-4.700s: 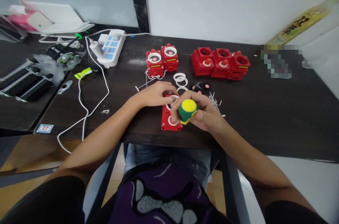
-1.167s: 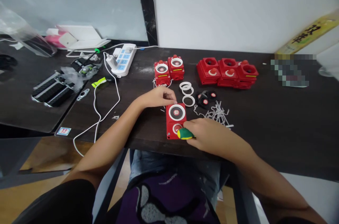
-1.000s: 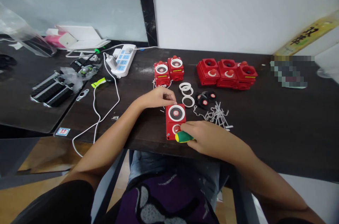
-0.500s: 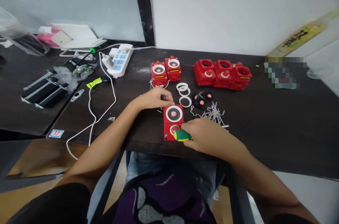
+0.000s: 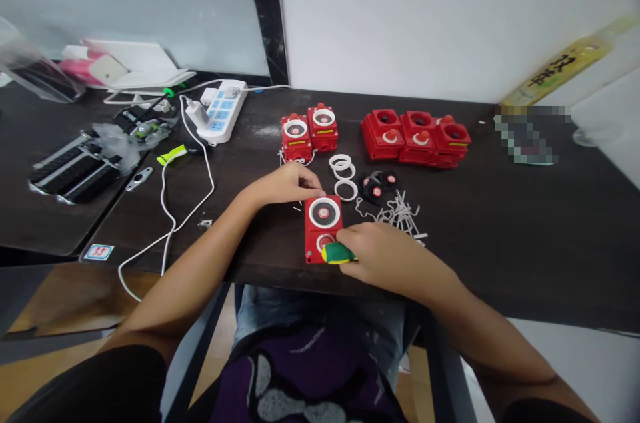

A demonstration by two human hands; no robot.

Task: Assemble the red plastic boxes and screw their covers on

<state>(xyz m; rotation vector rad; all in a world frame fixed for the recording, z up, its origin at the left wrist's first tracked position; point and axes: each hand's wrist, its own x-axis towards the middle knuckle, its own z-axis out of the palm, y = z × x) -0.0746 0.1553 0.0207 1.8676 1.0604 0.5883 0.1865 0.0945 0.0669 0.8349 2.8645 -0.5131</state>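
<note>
Near the table's front edge lies a red alarm box [image 5: 311,236] with a white ring around its black speaker face and a smaller white ring below. My left hand [image 5: 290,184] rests at its far edge, fingers curled and fingertips against the box. In my right hand [image 5: 384,255] is a screwdriver [image 5: 339,252] with a green-and-yellow handle, held closed over the lower right part of the box. The screwdriver's shaft and tip are hidden. Just beyond the box lie loose white rings [image 5: 345,190] and black round parts [image 5: 376,188]. A pile of white strips [image 5: 400,213] is beside my right hand.
Two red boxes with white rings [image 5: 323,126] stand farther back, and several more red boxes [image 5: 417,138] to their right. At left are a white power strip [image 5: 225,113], a looping white cable [image 5: 173,215] and black ribbed cylinders [image 5: 75,166]. A yellow package [image 5: 555,73] leans at the right.
The whole view has shifted slightly, so everything appears a little farther left. Both hands keep their places on the box and the screwdriver.
</note>
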